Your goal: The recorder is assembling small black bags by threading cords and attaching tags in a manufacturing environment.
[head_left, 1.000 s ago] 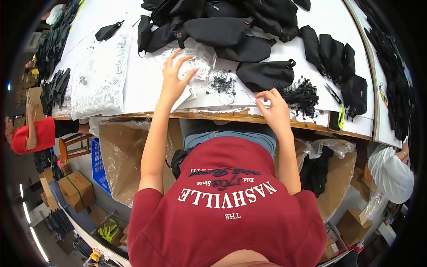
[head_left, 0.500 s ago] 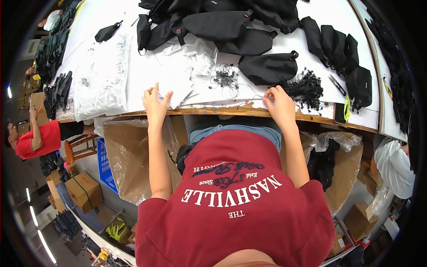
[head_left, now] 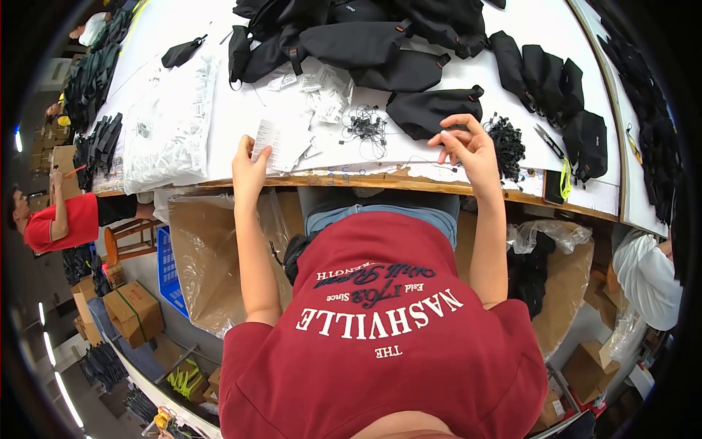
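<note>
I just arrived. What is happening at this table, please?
Someone's left hand holds a small white printed paper tag. The right hand is near a rounded black fabric pouch; whether it holds anything is unclear. A tangle of thin black strings lies on the white table between the hands.

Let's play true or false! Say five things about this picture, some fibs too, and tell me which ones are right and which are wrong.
1. Tangled black cords lie between the left hand and the right hand. True.
2. The left hand holds a black pouch. False: it holds a white printed slip.
3. A clear plastic bag lies to the left of the left hand. True.
4. A blue crate stands on top of the table. False: the blue crate is lower down, off the table.
5. Black pouches are heaped on the far part of the table. True.
</note>
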`<control>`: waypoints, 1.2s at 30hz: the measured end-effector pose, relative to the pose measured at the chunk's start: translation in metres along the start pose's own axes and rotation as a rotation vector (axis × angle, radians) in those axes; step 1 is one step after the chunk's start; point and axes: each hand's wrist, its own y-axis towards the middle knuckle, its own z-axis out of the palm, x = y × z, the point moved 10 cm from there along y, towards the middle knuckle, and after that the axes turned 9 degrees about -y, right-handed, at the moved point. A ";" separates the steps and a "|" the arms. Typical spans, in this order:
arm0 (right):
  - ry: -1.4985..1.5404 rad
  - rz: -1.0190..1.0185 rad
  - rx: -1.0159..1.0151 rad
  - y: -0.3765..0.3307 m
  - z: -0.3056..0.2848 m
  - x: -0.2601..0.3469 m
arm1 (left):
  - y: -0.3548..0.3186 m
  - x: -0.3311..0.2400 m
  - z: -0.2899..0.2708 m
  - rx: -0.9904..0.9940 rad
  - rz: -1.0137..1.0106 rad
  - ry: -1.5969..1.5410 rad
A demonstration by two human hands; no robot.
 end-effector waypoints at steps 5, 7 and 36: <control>0.140 -0.079 0.066 0.003 0.009 0.030 | -0.036 -0.080 0.003 -0.063 -0.018 -0.340; 0.130 -0.105 0.098 0.004 0.018 0.048 | -0.041 -0.094 0.017 0.045 0.031 -0.545; -0.308 -0.104 0.135 0.001 0.104 0.058 | -0.086 -0.150 0.056 -0.059 0.222 -0.543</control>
